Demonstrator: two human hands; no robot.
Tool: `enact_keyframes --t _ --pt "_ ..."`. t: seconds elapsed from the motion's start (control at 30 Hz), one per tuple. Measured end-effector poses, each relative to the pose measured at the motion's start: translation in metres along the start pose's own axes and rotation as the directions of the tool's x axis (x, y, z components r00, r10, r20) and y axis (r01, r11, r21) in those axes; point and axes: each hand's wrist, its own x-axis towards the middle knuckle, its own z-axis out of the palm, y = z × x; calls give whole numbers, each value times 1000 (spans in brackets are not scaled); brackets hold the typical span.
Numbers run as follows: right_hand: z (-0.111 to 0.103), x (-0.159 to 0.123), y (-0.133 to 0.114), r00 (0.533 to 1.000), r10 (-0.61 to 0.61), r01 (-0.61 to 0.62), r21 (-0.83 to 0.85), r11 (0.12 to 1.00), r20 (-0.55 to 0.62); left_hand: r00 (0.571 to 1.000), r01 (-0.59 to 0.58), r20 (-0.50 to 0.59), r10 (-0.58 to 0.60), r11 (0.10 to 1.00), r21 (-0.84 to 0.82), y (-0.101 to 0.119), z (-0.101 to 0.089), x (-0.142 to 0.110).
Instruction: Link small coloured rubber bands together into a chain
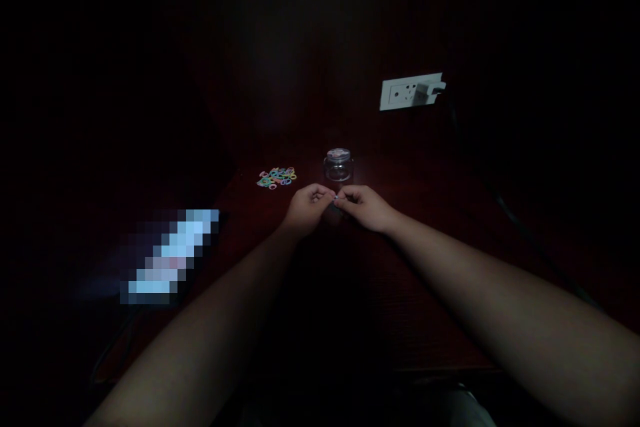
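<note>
My left hand (310, 207) and my right hand (364, 205) meet fingertip to fingertip over the dark table. Both are closed in a pinch on a tiny pale piece (336, 197), mostly hidden by the fingers; its exact kind is too small to make out. Just behind them stands a clear glass jar (339, 169), its lid on top. To the left of the jar lies a loose pile of small hair ties (277, 177) in pink, green, yellow and blue.
A lit, blurred-out screen (175, 257) lies left of my left forearm, with a cable below it. On the back wall is a white power socket (411, 91) with a plug in it. A dark cable (520, 220) runs down the right side. The surroundings are very dark.
</note>
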Motion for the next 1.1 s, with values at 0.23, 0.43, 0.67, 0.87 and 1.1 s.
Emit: enact_keyframes --t 0.23,0.43,0.67,0.87,1.1 --pt "1 0 -1 999 25 -24 39 999 -21 1000 7 -6 -7 999 -32 -3 0 1" --pt "2 2 0 994 76 -59 191 980 -83 1000 6 31 -5 1000 -30 -4 0 1" --pt "1 3 2 992 83 -65 184 981 -92 997 41 62 -37 997 -65 -2 1 0" --pt "2 3 0 989 75 -50 186 981 -131 996 65 64 -60 995 -81 -4 1 1" --pt "2 4 2 986 65 -43 147 988 -151 993 53 105 -44 995 -80 -4 1 0"
